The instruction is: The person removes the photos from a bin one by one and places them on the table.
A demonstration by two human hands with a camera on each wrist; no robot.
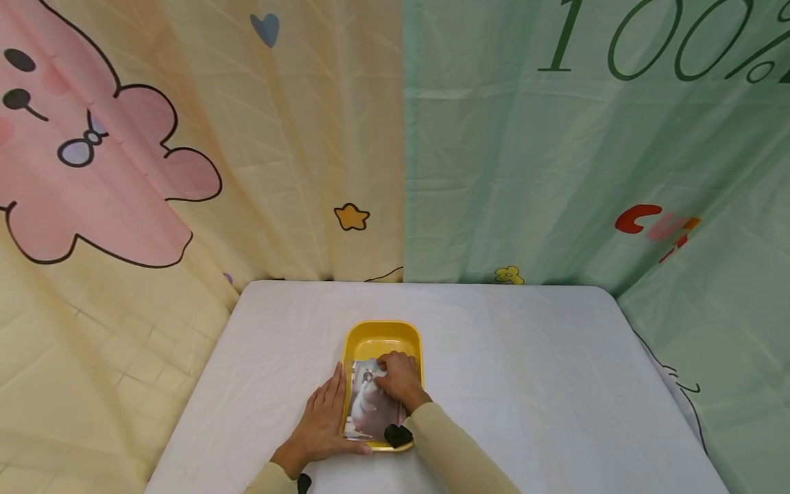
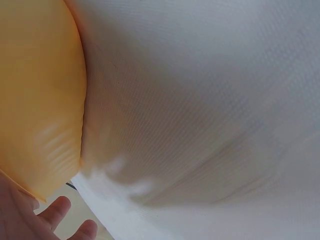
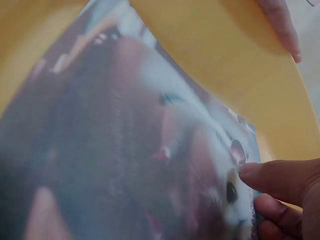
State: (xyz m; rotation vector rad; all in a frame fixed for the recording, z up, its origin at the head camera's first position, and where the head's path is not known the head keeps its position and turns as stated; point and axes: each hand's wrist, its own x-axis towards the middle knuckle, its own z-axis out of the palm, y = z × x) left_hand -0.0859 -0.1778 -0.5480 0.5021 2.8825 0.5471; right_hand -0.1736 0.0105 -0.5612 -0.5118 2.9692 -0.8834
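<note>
Yellow plastic makes up the small tray point(image 1: 382, 336) that sits in the middle of the counter point(image 1: 524, 384), and a glossy picture point(image 1: 370, 408) lies inside it. The picture shows a furry animal with a dark eye, and it covers most of the near half of the tray. The right hand point(image 1: 400, 379) rests on the far end of the picture, with its fingers point(image 3: 280, 180) bent and their tips pressing down on the paper near the animal's face. I cannot tell if a thumb is tucked under the edge. The left hand point(image 1: 321, 422) lies flat on the counter just beside the tray's left wall, fingers straight and relaxed, touching the wall along its side and gripping nothing. Both arms wear pale beige sleeves point(image 1: 457, 453). A white cloth covers the counter. Behind it hang two big curtains: a cream one point(image 1: 247, 171) with a pink cartoon creature, a star and a heart, and a green one point(image 1: 555, 171) with large dark numbers.
</note>
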